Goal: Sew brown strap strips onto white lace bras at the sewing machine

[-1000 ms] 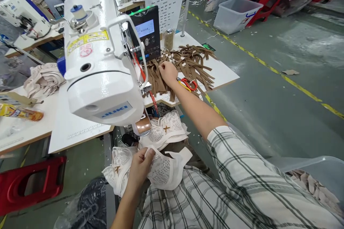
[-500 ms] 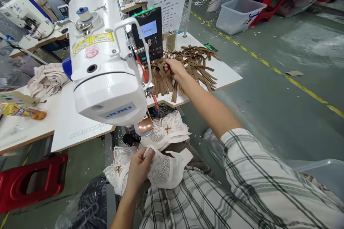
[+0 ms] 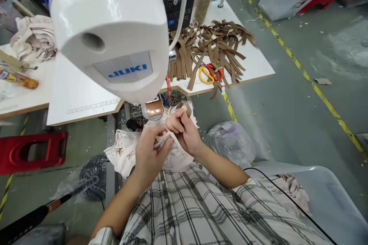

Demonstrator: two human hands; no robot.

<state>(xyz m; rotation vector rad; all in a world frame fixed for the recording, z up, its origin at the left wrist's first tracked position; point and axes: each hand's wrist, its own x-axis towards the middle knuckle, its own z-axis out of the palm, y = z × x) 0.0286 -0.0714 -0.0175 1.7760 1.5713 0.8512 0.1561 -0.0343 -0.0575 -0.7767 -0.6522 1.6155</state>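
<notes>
Left hand (image 3: 151,147) pinches a bra (image 3: 177,159). Right hand (image 3: 186,132) curls beside it, apparently gripping a brown strip (image 3: 188,110).

White lace bra (image 3: 177,159); brown strip (image 3: 187,108) beside, seemingly curled

Everything's shot from one head-worn cam, tipped forward and steeply down, with the left hand (image 3: 151,148), right hand (image 3: 186,132) and sewing machine (image 3: 112,19) all caught close up.

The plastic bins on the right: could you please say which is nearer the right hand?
The bin at lower right, with beige cloth inside, is nearer the right hand; the other bin stands beyond the yellow floor tape.
</notes>
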